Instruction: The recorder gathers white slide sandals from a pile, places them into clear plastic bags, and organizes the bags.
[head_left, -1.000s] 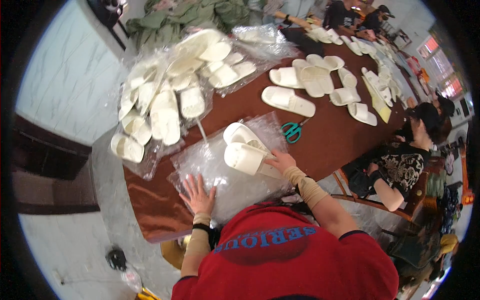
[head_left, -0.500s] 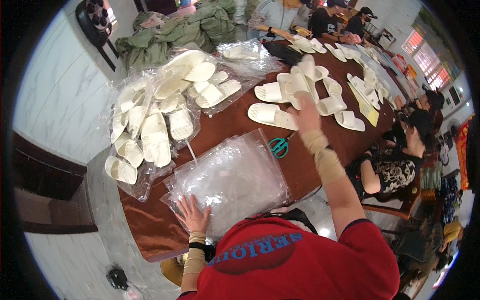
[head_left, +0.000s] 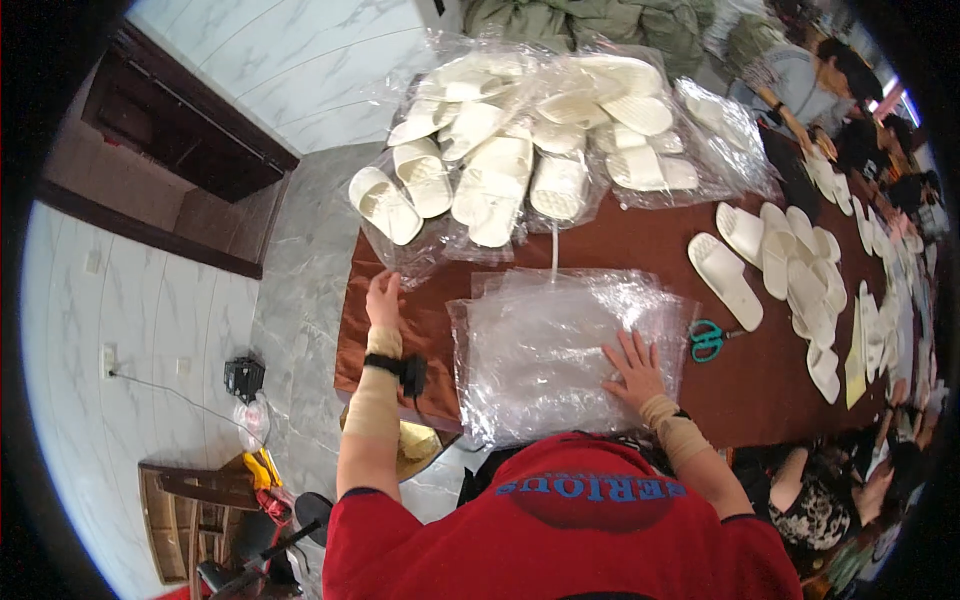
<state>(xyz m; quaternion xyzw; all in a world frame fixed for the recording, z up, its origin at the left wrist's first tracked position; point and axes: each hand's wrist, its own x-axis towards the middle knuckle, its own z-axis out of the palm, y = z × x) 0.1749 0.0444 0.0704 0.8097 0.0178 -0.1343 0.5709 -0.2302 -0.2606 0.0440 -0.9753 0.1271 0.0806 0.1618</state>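
A stack of clear plastic bags (head_left: 560, 345) lies on the brown table (head_left: 640, 235) right in front of me. My right hand (head_left: 632, 365) rests flat on the stack's right side, fingers spread, holding nothing. My left hand (head_left: 383, 300) reaches to the table's left edge, next to bagged white slippers (head_left: 505, 165), fingers loosely apart and empty. A black band sits on my left wrist.
Loose white slippers (head_left: 770, 255) lie in a row to the right, with teal-handled scissors (head_left: 708, 340) beside the bags. Other people sit along the table's far right side. Grey marble floor and a dark wooden cabinet (head_left: 170, 130) are to the left.
My right hand came back from the loose slippers onto the bag stack. My left hand left the stack and moved out to the table's left edge. The view swung left.
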